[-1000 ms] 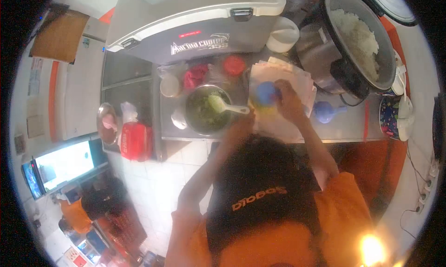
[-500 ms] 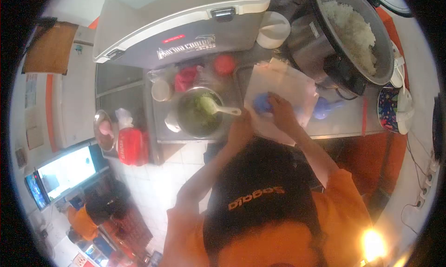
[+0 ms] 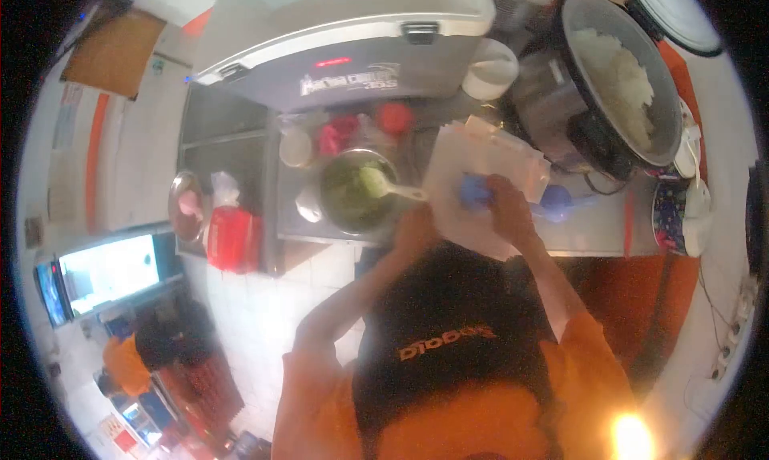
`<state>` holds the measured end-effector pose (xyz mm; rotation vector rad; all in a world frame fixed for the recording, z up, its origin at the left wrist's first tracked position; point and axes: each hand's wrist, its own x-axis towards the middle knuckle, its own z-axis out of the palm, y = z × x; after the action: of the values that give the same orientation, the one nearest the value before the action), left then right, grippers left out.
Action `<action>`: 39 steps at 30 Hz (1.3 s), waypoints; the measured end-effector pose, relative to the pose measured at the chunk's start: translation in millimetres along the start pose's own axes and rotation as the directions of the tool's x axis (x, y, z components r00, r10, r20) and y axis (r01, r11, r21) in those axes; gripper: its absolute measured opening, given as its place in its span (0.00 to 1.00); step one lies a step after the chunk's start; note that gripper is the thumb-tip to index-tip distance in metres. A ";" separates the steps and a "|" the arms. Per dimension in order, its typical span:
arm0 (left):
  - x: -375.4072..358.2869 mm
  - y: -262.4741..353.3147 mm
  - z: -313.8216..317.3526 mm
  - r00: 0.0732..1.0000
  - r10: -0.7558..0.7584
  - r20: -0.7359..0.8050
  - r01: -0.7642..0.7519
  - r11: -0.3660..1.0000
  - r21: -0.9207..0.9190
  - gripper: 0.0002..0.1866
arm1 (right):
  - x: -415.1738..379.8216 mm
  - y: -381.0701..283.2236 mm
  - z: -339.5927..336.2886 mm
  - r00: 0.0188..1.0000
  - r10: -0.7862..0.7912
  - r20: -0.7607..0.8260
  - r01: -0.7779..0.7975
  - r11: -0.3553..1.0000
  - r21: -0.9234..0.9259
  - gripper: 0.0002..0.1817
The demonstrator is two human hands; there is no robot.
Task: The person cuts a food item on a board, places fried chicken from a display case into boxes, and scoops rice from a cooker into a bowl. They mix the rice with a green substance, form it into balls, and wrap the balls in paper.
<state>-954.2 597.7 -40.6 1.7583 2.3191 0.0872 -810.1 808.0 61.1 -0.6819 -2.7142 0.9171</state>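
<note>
A stack of pale wrapping paper (image 3: 456,156) lies on the counter in front of me. My right hand (image 3: 510,208) is over it, fingers closed on a small blue object (image 3: 476,191) whose kind is blurred. My left hand (image 3: 416,229) is at the paper's lower left edge, its fingers curled against the sheet and partly smeared. Just beyond that hand, the white handle of a serving spoon (image 3: 404,191) sticks out of a metal pot (image 3: 336,220) of green food. A blue scoop (image 3: 557,201) lies right of the paper.
A large cooler box (image 3: 352,76) stands behind the pot. At the back right is a rice cooker (image 3: 553,92) full of rice, with a white lidded jug (image 3: 490,69) beside it. Left are a red bag (image 3: 234,240) and a metal dish (image 3: 186,220). A person (image 3: 128,364) is at lower left.
The view has shifted, so the counter sits slightly further right in the picture. My right hand still has the blue object over the paper; my left hand stays at the paper's edge.
</note>
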 end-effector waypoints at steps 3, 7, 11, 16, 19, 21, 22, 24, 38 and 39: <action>-9.1 -2.4 15.1 0.987 0.007 -0.162 -0.004 1.000 0.016 0.17 | 9.5 -24.9 -18.1 0.999 -0.020 -0.049 0.021 1.000 0.006 0.22; -8.3 6.7 -17.1 0.992 0.121 -0.035 -0.114 0.980 0.163 0.14 | 44.8 -87.5 -20.2 0.999 0.026 -0.025 -0.020 0.971 0.239 0.19; -5.1 12.0 -43.8 0.966 0.259 -0.005 -0.254 0.951 0.176 0.11 | 71.0 -178.2 13.3 0.971 -0.240 0.014 0.228 0.936 0.267 0.19; -12.3 -2.4 -48.2 0.975 0.221 0.014 -0.217 0.969 -0.121 0.11 | 94.7 -199.2 110.6 0.873 -0.447 0.193 0.447 0.893 0.048 0.18; -12.2 -11.5 -53.7 0.984 0.170 0.054 -0.149 0.951 -0.271 0.11 | 89.3 -202.0 68.5 0.892 -0.443 0.086 0.432 0.894 0.118 0.19; -10.3 -16.7 -58.3 0.988 0.132 0.085 -0.093 0.928 -0.361 0.11 | 69.8 -166.8 34.3 0.917 -0.396 -0.043 0.395 0.888 0.238 0.20; -8.1 -18.8 -61.4 0.988 0.110 0.105 -0.059 0.914 -0.402 0.12 | 59.9 -134.3 16.8 0.926 -0.357 -0.122 0.377 0.870 0.317 0.21; -4.4 -20.7 -70.1 0.986 0.065 0.154 0.016 0.879 -0.476 0.12 | 42.1 -71.3 -20.8 0.920 -0.358 0.158 0.346 0.933 0.101 0.20; 38.4 -19.1 -66.3 0.906 -0.418 -0.066 0.244 0.644 -0.725 0.12 | -3.1 63.6 -24.6 0.959 0.163 0.233 -0.215 0.952 0.219 0.15; 39.1 -22.6 -57.9 0.910 -0.397 -0.122 0.208 0.690 -0.693 0.12 | -0.9 64.0 -25.2 0.963 0.134 0.232 -0.177 0.969 0.172 0.15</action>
<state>-998.0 634.1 5.8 1.0227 2.2807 1.0231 -778.1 865.6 41.7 -0.8075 -2.7362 1.3465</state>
